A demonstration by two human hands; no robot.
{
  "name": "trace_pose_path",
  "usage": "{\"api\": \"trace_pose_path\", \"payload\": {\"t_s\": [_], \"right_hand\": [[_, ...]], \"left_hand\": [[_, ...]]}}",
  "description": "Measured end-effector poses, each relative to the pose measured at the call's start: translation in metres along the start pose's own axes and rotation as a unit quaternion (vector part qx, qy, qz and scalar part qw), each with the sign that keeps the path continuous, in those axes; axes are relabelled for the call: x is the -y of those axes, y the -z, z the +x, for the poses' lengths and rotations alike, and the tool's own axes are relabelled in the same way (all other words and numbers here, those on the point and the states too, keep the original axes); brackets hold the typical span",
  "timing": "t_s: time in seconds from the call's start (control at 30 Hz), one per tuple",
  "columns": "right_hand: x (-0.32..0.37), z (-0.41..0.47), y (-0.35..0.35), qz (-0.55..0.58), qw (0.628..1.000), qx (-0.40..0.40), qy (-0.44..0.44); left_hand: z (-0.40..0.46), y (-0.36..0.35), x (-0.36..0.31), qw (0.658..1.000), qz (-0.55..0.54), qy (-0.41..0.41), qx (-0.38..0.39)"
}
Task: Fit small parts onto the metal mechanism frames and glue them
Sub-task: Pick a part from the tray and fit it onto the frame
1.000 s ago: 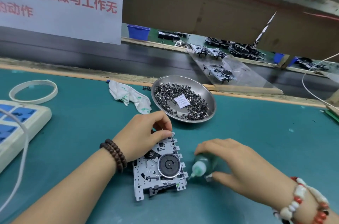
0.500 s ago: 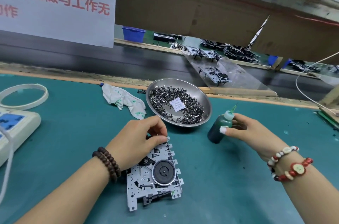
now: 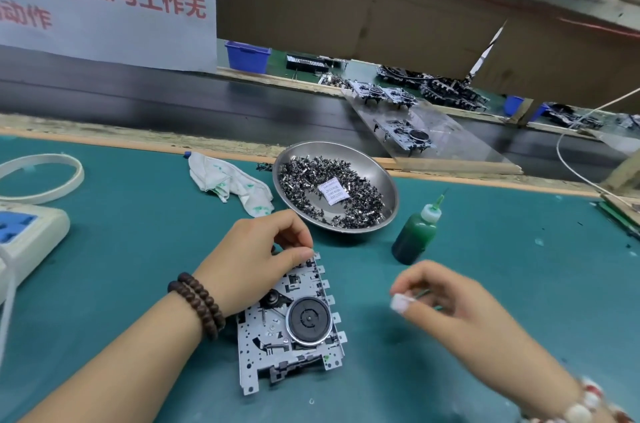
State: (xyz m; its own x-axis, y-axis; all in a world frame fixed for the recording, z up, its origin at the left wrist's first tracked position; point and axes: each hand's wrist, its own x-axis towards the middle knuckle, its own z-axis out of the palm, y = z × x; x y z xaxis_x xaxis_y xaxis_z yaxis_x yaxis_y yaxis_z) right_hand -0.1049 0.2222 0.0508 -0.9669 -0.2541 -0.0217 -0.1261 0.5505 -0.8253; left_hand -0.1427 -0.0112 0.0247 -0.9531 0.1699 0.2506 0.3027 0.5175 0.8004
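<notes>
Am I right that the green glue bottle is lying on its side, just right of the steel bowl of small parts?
Not quite: the head view shows the green glue bottle standing upright, just right of the steel bowl of small parts.

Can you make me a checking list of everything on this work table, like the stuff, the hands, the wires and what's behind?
Surface: green mat, a few small specks on the right.
Job's things: metal frame flat on the mat; green glue bottle upright, nobody touching it; steel bowl full of small dark parts.
Clutter: stained white rag; white ring.
Hands: left hand fingers pinching at the frame's top edge; right hand blurred, held off the mat.
Cables: white cord at right; power strip at left.
Surroundings: black conveyor belt; more frames on a clear sheet; blue bin.
</notes>
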Motion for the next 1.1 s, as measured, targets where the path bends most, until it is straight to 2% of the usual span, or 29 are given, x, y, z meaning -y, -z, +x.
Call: {"api": "trace_pose_path", "payload": {"t_s": [0.07, 0.23, 0.37, 0.63, 0.83, 1.1], "right_hand": [[0.012, 0.008, -0.020, 0.007, 0.999, 0.025, 0.031], [0.035, 0.042, -0.053, -0.020, 0.993, -0.014, 0.119], [0.036, 0.056, -0.059, -0.034, 0.988, -0.038, 0.146], [0.019, 0.060, -0.066, 0.057, 0.989, -0.045, 0.131], [0.012, 0.064, -0.067, 0.191, 0.978, -0.001, 0.085], [0.010, 0.064, -0.060, 0.270, 0.962, 0.037, 0.033]], "left_hand": [[0.000, 0.001, 0.000, 1.000, -0.018, 0.008, 0.001], [0.003, 0.005, 0.003, 0.996, -0.078, 0.035, 0.002], [0.004, 0.006, 0.005, 0.993, -0.108, 0.054, 0.001], [0.005, 0.005, 0.004, 0.995, -0.085, 0.051, 0.010], [0.003, 0.005, 0.004, 0.998, -0.046, 0.035, 0.013], [0.003, 0.008, 0.006, 0.999, 0.027, 0.025, -0.001]]}}
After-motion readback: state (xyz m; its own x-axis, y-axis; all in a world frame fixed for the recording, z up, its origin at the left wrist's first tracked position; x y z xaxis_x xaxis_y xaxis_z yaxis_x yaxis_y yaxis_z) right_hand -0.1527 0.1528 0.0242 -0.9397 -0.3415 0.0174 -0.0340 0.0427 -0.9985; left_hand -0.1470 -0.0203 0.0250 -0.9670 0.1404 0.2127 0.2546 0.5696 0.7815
